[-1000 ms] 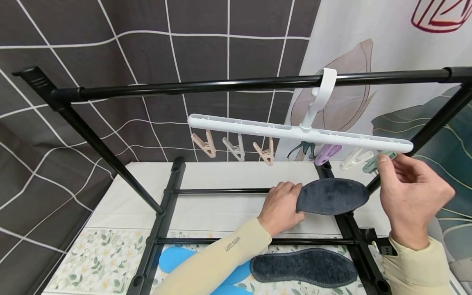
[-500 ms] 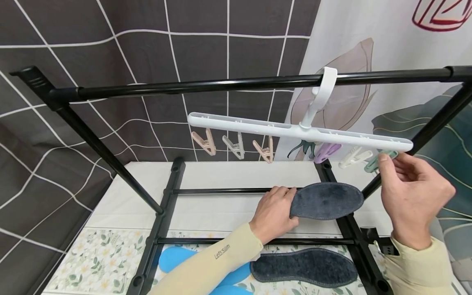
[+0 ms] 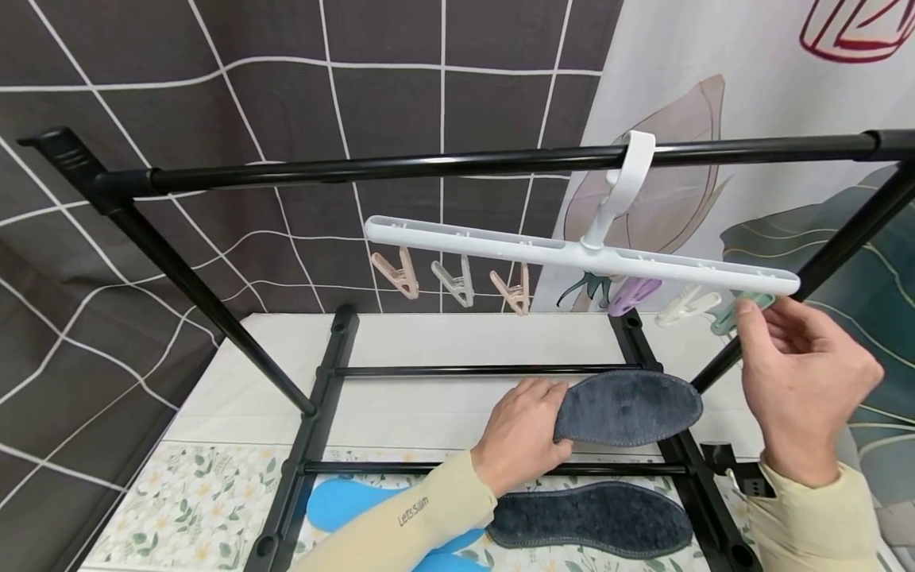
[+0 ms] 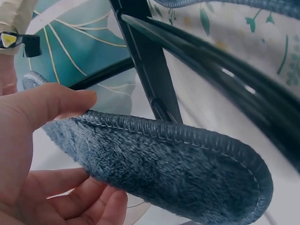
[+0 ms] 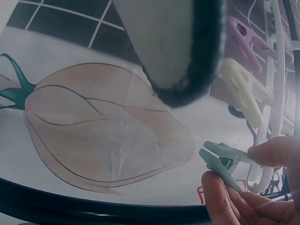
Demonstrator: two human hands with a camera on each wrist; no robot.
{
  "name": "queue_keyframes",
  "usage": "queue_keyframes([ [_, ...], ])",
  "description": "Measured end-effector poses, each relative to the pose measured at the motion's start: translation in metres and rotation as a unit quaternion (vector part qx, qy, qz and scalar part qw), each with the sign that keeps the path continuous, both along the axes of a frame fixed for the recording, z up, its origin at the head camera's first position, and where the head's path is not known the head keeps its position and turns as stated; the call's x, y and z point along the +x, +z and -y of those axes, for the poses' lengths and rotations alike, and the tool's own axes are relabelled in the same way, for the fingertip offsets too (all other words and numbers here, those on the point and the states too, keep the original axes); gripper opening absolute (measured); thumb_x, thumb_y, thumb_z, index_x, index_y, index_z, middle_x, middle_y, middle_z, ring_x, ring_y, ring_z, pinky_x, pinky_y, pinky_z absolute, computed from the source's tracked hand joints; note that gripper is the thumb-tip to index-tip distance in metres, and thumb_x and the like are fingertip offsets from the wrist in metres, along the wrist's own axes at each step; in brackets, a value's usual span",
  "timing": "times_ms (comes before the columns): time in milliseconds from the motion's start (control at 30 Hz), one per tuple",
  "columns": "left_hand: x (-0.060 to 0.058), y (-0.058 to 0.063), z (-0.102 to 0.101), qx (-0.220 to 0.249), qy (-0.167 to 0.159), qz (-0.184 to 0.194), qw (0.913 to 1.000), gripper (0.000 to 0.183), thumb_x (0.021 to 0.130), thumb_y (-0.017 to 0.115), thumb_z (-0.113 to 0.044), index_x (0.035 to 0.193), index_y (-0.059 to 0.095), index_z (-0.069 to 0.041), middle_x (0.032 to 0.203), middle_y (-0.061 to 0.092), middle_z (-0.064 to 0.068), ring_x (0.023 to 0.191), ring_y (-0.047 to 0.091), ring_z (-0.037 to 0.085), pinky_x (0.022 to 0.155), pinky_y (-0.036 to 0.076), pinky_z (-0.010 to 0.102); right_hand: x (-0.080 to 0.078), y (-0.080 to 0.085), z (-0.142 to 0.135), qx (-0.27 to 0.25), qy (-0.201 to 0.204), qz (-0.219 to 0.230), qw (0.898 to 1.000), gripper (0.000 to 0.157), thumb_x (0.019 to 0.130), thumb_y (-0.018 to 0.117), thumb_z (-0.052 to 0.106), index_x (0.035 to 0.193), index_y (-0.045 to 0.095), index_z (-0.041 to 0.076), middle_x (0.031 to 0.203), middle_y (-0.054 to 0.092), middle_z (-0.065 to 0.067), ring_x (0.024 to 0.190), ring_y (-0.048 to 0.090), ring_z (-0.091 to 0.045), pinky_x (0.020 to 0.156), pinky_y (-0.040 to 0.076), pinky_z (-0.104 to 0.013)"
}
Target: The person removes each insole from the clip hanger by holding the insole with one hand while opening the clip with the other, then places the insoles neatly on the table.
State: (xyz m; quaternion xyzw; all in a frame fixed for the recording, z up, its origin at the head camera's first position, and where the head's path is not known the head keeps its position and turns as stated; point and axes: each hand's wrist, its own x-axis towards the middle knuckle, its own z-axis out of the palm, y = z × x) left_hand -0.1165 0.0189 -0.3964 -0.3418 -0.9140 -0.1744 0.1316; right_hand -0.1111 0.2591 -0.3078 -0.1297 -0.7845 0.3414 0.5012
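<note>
My left hand (image 3: 520, 438) grips one end of a dark grey-blue fuzzy insole (image 3: 631, 407), held above the rack's lower bars. In the left wrist view, the thumb lies on the insole's (image 4: 173, 173) stitched edge and the fingers are beneath. My right hand (image 3: 808, 381) pinches a green clothes peg (image 3: 725, 318) at the right end of a white hanger (image 3: 486, 248). The right wrist view shows the peg's (image 5: 219, 165) tips slightly apart with nothing between them. The held insole's end (image 5: 180, 93) is apart from that peg.
The hanger hooks over a black rack's top bar (image 3: 400, 167). Beige (image 3: 396, 274), purple (image 3: 632, 295) and white pegs (image 3: 688, 306) hang from it. A second dark insole (image 3: 593, 520) and blue sole-shaped pieces (image 3: 339, 502) lie below on the flowered surface (image 3: 193, 500).
My left hand has moved down and to the left with the insole, away from the green peg. My right hand stays nearly in place, still pinching the peg.
</note>
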Motion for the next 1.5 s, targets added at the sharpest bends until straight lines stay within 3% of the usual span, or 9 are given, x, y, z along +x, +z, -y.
queue_keyframes([
  [300, 0.011, -0.003, 0.005, 0.001, -0.019, 0.023, 0.9995, 0.060, 0.076, 0.072, -0.031, 0.127, 0.055, -0.004, 0.114, 0.062, 0.001, 0.102, 0.056, 0.014, 0.089, 0.047, 0.022, 0.001, -0.001, 0.000, 0.001, 0.007, 0.002, 1.000, 0.034, 0.083, 0.067, 0.029, 0.114, 0.068, 0.016, 0.096, 0.069, -0.006, 0.072, 0.054, 0.018, 0.070, 0.046, -0.002],
  [600, 0.023, 0.001, 0.010, -0.010, -0.018, 0.012, 0.9997, 0.062, 0.075, 0.073, -0.037, 0.125, 0.057, -0.004, 0.113, 0.063, 0.000, 0.100, 0.056, 0.014, 0.088, 0.047, 0.022, -0.001, 0.000, -0.001, -0.001, 0.008, -0.005, 1.000, 0.033, 0.082, 0.067, 0.029, 0.113, 0.069, 0.016, 0.093, 0.068, 0.001, 0.071, 0.055, 0.016, 0.067, 0.045, -0.001],
  [1033, 0.036, 0.002, 0.022, -0.026, -0.028, 0.058, 0.9976, 0.059, 0.077, 0.073, -0.036, 0.125, 0.058, -0.006, 0.113, 0.062, -0.001, 0.100, 0.056, 0.012, 0.084, 0.049, 0.021, 0.001, 0.000, -0.001, -0.007, 0.010, -0.003, 1.000, 0.034, 0.082, 0.068, 0.028, 0.114, 0.068, 0.017, 0.093, 0.067, 0.005, 0.072, 0.055, 0.015, 0.067, 0.045, 0.000],
  [1500, 0.052, 0.000, 0.026, -0.080, -0.061, 0.080, 0.9916, 0.057, 0.077, 0.072, -0.041, 0.123, 0.059, -0.009, 0.112, 0.063, -0.002, 0.099, 0.056, 0.011, 0.082, 0.048, 0.019, 0.002, -0.001, -0.001, -0.018, 0.013, 0.001, 1.000, 0.033, 0.082, 0.069, 0.027, 0.114, 0.068, 0.018, 0.090, 0.065, 0.012, 0.071, 0.056, 0.012, 0.065, 0.044, 0.000],
])
